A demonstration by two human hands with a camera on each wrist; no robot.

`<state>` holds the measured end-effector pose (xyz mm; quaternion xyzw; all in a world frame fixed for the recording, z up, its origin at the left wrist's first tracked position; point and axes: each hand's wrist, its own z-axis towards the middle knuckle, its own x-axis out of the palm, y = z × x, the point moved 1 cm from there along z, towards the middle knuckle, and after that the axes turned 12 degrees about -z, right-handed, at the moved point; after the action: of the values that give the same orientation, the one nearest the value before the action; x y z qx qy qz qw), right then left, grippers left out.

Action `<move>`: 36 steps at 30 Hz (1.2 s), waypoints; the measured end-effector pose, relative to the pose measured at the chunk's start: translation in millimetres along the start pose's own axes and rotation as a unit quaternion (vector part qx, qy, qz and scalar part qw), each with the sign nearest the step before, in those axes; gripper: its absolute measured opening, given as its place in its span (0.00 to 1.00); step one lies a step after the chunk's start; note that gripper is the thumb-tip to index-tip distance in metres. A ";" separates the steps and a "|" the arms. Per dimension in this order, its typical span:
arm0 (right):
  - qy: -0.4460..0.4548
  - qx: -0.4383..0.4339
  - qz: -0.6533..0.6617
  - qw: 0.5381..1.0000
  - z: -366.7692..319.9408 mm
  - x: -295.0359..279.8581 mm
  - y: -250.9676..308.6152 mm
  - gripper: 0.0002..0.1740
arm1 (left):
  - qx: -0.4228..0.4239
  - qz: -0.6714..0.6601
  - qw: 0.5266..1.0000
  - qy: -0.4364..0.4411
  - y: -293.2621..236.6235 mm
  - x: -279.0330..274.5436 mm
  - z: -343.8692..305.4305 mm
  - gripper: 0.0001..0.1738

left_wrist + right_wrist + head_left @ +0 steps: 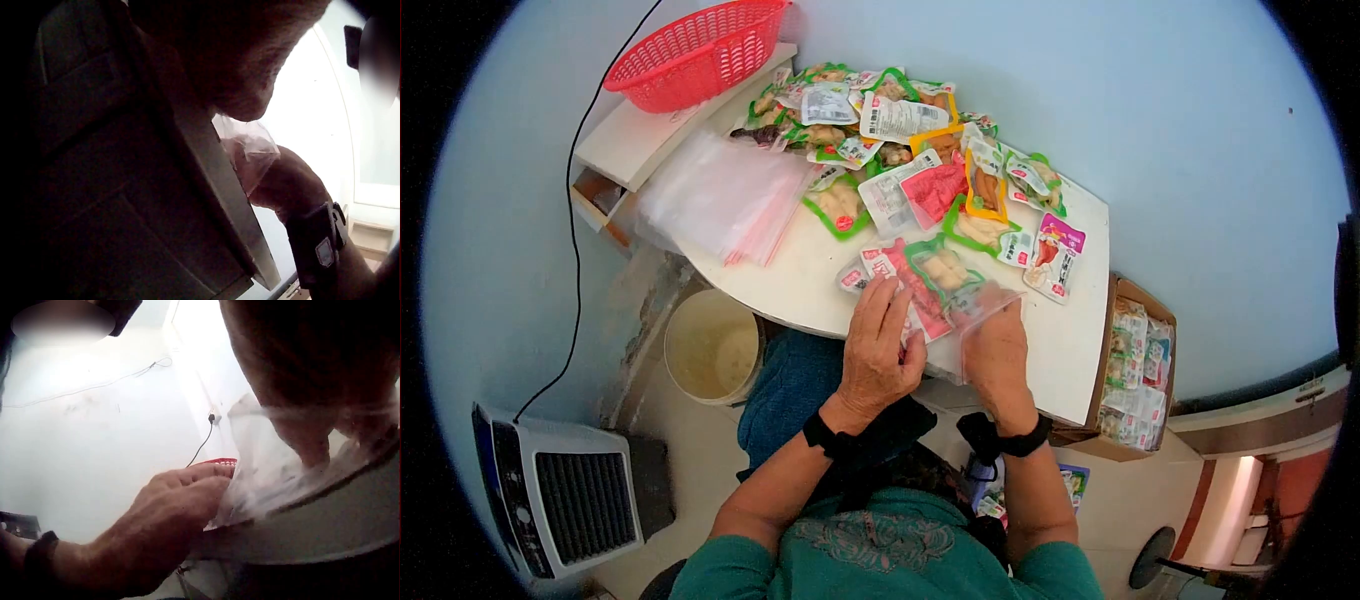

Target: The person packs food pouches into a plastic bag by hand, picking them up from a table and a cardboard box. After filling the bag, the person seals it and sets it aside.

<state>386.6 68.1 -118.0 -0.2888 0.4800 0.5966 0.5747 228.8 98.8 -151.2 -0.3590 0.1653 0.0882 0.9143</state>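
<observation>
A clear plastic bag (945, 352) lies at the near edge of the white table, with a red-and-white packet (905, 285) and a green-edged packet of pale food (945, 270) in it. My left hand (880, 345) rests over the bag's left side, its fingers extended across the red packet and its thumb apart. My right hand (998, 350) reaches into the bag's mouth from the right, film draped over its fingers. In the right wrist view the right hand (312, 381) points down inside the film; whether its fingers pinch a packet I cannot tell.
Several food packets (895, 118) lie heaped at the back of the table (800, 295). Flat clear bags (710, 190) lie at the left, near a red basket (700, 55). A carton of packets (1135, 370) stands right, a bucket (713, 345) and an air cooler (565, 490) left.
</observation>
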 end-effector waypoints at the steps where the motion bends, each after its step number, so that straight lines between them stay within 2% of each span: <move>1: -0.016 -0.048 0.008 0.999 0.7 -7.2 -4.0 0.21 | -0.002 -0.009 1.000 -0.004 -0.7 -1.4 1.1 0.31; 2: -0.032 -0.095 0.016 0.995 -0.5 -13.5 -7.0 0.19 | -0.005 -0.019 1.000 -0.007 -1.7 -2.2 0.3 0.31; 5: -0.019 -0.039 0.084 0.996 -6.7 -30.3 -11.7 0.17 | -0.026 -0.053 0.998 -0.022 -4.7 -4.3 1.2 0.32; 8: 0.017 0.048 0.146 0.988 -18.6 -41.4 -15.9 0.16 | -0.011 -0.054 0.998 -0.036 -6.1 -6.3 2.0 0.30; 11: 0.045 0.022 0.121 0.991 -24.3 -49.6 -27.3 0.14 | -0.002 -0.036 0.998 -0.054 0.5 -8.4 2.1 0.26; 16: 0.006 0.069 0.092 0.993 -23.3 -71.4 -47.6 0.11 | 0.007 0.025 0.996 -0.080 6.9 -16.2 14.1 0.22; 22: -0.007 0.097 0.026 0.995 12.6 -100.8 -82.0 0.12 | -0.004 0.013 0.994 -0.110 21.4 -23.8 35.5 0.19; 24: 0.007 0.103 0.046 0.994 29.2 -105.6 -91.8 0.12 | -0.010 -0.011 0.993 -0.118 28.3 -23.6 39.9 0.18; 27: 0.012 0.072 0.047 0.996 56.4 -96.6 -122.5 0.13 | -0.037 -0.016 0.992 -0.118 30.0 -23.1 44.1 0.17; 31: 0.065 0.148 0.079 0.984 98.4 -86.9 -134.0 0.14 | -0.046 -0.008 0.992 -0.114 34.5 -20.1 38.6 0.17; 34: 0.028 0.056 0.028 0.998 129.0 -63.5 -153.9 0.13 | -0.037 0.016 0.993 -0.110 31.2 -19.9 40.8 0.17; 36: 0.051 0.100 0.028 0.993 146.1 -52.8 -159.8 0.13 | -0.033 0.033 0.993 -0.105 32.4 -19.4 39.8 0.18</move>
<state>579.9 159.3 -54.7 -0.2459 0.5737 0.5463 0.5586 211.2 148.8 -137.0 -0.3721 0.0771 0.1614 0.9108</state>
